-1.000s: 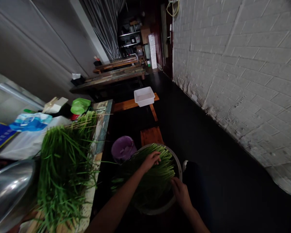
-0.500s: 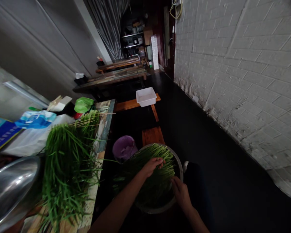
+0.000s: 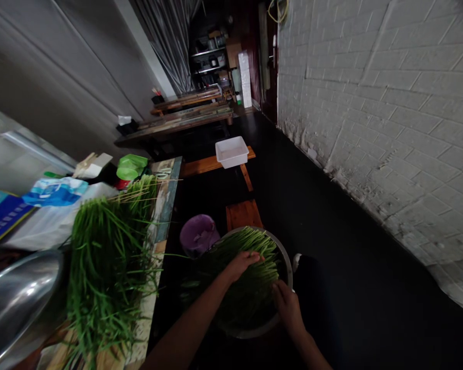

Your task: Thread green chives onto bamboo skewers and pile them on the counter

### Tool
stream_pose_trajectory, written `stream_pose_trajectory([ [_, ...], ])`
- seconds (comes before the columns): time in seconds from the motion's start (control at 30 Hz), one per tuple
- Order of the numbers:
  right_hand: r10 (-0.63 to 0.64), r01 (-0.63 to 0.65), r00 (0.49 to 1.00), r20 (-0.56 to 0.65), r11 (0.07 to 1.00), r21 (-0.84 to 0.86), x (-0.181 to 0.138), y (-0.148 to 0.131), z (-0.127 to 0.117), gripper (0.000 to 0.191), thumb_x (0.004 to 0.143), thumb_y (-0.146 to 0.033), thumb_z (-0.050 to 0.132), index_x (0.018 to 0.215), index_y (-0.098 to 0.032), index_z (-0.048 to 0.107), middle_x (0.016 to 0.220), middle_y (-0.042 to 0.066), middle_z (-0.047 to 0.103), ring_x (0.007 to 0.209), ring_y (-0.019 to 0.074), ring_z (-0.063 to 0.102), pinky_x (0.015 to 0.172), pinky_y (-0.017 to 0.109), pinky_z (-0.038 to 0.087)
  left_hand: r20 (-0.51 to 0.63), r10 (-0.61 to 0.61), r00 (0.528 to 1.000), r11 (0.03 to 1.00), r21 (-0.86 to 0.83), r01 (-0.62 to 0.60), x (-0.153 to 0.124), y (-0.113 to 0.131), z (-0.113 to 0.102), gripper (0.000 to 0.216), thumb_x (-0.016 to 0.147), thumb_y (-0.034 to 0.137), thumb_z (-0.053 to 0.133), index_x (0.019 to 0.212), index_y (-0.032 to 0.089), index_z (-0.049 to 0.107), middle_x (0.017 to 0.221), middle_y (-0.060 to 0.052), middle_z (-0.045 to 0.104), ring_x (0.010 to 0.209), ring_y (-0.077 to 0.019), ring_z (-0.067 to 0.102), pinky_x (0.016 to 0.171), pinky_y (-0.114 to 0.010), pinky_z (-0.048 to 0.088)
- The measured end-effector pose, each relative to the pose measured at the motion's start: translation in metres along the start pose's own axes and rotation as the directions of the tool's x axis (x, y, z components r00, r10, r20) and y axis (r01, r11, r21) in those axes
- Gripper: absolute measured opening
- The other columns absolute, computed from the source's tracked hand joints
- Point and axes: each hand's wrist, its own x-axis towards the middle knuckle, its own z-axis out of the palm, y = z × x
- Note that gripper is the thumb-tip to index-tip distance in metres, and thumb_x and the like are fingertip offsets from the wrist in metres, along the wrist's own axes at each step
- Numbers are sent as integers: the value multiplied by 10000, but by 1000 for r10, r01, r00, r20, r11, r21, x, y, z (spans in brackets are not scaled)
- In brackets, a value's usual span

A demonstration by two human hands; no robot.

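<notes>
Head view: green stalks lying in basin.
Left hand loosely curled over stalks; right hand bunched at stalk ends; can't tell whether either pinches. Looks part-done: bunch on table has sticks across; basin's load left.

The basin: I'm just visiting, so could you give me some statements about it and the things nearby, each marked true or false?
1. The left hand is over stalks in the basin; the right hand is at the basin's right side. True.
2. The stalks are red. False: they are green.
3. A purple bucket is beside the basin. True.
4. The right hand is inside the bucket. False: it is at the basin.
5. A white tub is on a bench. True.
6. The tub is nearer the person than the basin. False: it is farther away.
</notes>
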Motion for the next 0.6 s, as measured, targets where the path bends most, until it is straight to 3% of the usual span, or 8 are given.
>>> stream_pose_trajectory([
  [0.2,-4,4,1000,7,999,-50,4,7,1,350,903,-413,390,737,-180,593,564,-16,545,493,121,509,467,195,381,98,48,994,953,294,-75,4,-13,-3,357,691,502,629,685,145,639,688,13,567,701,-140,480,718,-255,364],
  [0.27,-2,2,1000,13,999,-49,7,9,0,360,906,-427,384,788,-175,613,600,-4,580,517,124,534,485,192,397,100,67,993,940,327,-96,14,-18,-8,322,725,478,595,723,162,655,723,1,590,727,-157,498,725,-260,374],
  [0.37,-1,2,1000,12,997,-82,10,10,-3,390,907,-459,378,809,-170,620,598,-4,586,520,124,539,496,191,402,-147,120,982,909,413,-49,37,-20,-18,278,811,393,496,773,171,659,765,-25,601,775,-182,515,752,-281,387],
  [0.47,-5,6,1000,14,994,-110,10,8,-5,428,910,-487,358,773,-169,610,571,-12,564,502,120,522,488,192,397,-407,247,879,801,597,51,60,-19,-28,175,818,249,492,771,166,638,797,-34,575,844,-188,512,817,-294,375],
  [0.53,-8,9,1000,5,995,-104,9,7,-4,429,913,-484,351,768,-173,606,598,-4,582,519,123,536,503,191,408,-434,295,851,718,688,103,71,-20,-32,84,769,178,559,809,164,631,878,-41,561,879,-183,509,843,-294,365],
  [0.6,-12,12,1000,-4,995,-103,6,6,-3,417,916,-470,352,756,-177,603,610,1,593,529,128,549,508,192,413,-424,292,857,676,726,129,77,-21,-35,69,733,139,596,793,158,623,920,-50,546,866,-180,512,833,-298,370],
])
